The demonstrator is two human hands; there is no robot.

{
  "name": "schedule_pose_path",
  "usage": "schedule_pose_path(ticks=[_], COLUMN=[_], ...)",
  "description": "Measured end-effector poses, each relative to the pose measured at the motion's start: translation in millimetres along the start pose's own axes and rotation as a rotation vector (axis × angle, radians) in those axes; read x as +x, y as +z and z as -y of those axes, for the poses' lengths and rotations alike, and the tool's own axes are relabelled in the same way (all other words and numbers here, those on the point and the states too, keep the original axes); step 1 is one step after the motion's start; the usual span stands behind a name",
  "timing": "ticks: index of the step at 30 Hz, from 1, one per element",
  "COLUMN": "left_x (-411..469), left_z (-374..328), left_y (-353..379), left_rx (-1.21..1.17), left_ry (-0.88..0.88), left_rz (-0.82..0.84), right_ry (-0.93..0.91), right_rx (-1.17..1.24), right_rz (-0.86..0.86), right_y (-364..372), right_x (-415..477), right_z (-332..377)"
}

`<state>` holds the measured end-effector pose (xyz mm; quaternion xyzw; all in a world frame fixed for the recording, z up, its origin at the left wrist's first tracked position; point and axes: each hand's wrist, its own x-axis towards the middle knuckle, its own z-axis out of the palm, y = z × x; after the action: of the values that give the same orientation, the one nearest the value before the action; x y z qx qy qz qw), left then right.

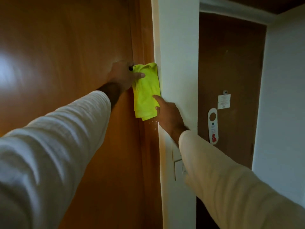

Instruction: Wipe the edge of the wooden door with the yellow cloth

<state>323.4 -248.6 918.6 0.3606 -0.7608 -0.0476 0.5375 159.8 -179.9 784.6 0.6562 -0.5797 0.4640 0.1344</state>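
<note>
The wooden door [69,52] fills the left half of the head view, and its edge [145,38] runs vertically beside a white wall. A folded yellow cloth [146,90] lies pressed flat against that edge at mid-height. My left hand [123,75] grips the cloth's upper left side, thumb laid over the fabric. My right hand [166,116] holds the lower right corner, its index finger stretched up along the cloth. Both arms wear white sleeves.
A white wall [178,55] stands right of the door edge, with a light switch [179,167] low on it. Farther right is a brown door [231,63] carrying a hanging tag [212,126] and a paper notice [223,101].
</note>
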Motion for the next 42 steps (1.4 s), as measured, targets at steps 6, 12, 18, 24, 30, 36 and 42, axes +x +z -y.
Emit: schedule_pose_path(ticks=[6,12,18,24,30,36,42], left_x=[29.5,25.6,22.1,-12.5,-16.1,-11.4,-11.1], left_z=[9.8,-7.9,-8.8,67.3,118.8,129.1,130.1], left_y=[6.6,-5.5,-23.2,-36.7,-22.8,-13.2,-13.0], left_rx=[0.088,0.113,0.313,0.742,1.196,1.228,1.212], left_ry=[0.022,-0.016,0.111,0.365,0.567,0.620,0.636], left_rz=[0.002,0.092,0.171,0.057,-0.055,-0.165,-0.179], right_ry=[-0.033,-0.187,-0.154,-0.151,-0.269,-0.175,-0.142], right_rx=[-0.379,-0.652,-0.509,-0.540,-0.313,-0.289,-0.327], right_rz=[-0.012,-0.113,-0.353,-0.430,-0.478,-0.573,-0.505], right_y=[6.0,18.6,37.5,53.3,74.0,81.6,110.7], right_x=[30.0,57.4,71.3,93.9,94.2,104.4,60.9], right_z=[10.5,29.9,32.0,33.6,19.9,32.6,12.3])
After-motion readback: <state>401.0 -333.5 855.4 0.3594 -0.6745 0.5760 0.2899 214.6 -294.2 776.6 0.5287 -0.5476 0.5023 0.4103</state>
